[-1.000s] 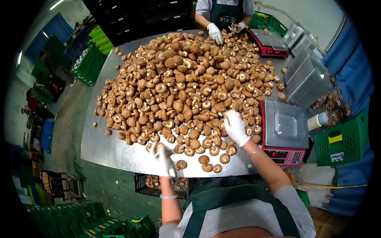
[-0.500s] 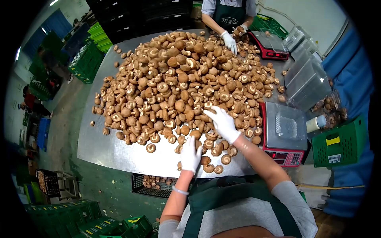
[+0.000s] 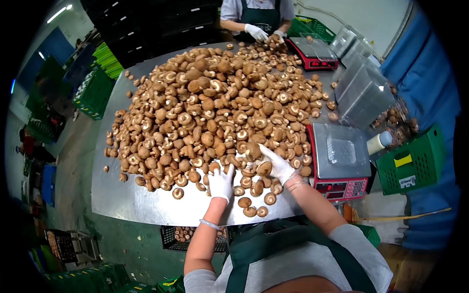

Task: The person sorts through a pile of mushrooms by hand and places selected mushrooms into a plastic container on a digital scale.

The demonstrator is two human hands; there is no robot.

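A large heap of brown shiitake mushrooms [image 3: 195, 112] covers much of the metal table [image 3: 132, 200]. At its near edge, my left hand [image 3: 221, 184] in a white glove is open, thumb apart from the fingers, its fingertips close to several mushrooms. My right hand [image 3: 279, 166], also gloved, is bent around shiitake mushrooms [image 3: 253, 151] at the front of the heap; its far fingers are partly hidden. Between the hands and my apron lie several loose mushrooms [image 3: 245, 202].
Right of the heap is a red scale [image 3: 341, 151] with a clear tray on top. Clear plastic containers [image 3: 364, 93], a white bottle [image 3: 379, 142] and a green crate [image 3: 410, 161] stand beyond it. Across the table, a co-worker's gloved hands [image 3: 256, 32] are by a second scale [image 3: 312, 51].
My left hand has moved left and forward to the heap's edge. My right hand has turned from lying over the mushrooms to curling around some. The view has shifted slightly; the co-worker's hands have drawn back.
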